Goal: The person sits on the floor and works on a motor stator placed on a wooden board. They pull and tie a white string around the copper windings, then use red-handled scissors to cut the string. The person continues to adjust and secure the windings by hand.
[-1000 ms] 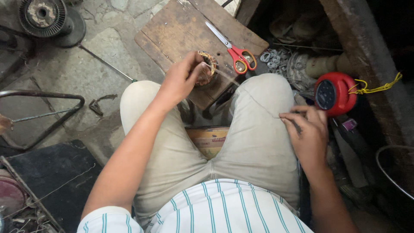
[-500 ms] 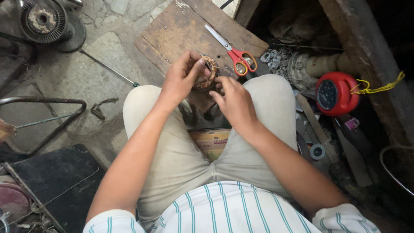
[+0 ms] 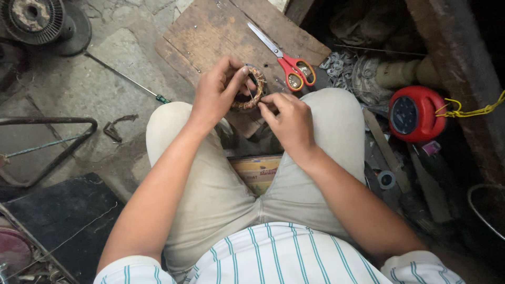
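Winding step: left hand grips the coil ring over the board; right hand pinches its edge. Scissors lie near.

One head-worn camera looks steeply down, close over the lap and the wooden board.

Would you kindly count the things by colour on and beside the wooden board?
Red: 2, scissors and round reel
Copper-brown: 1, wire ring held by left hand and right hand
Green: 1, screwdriver
Total: 4
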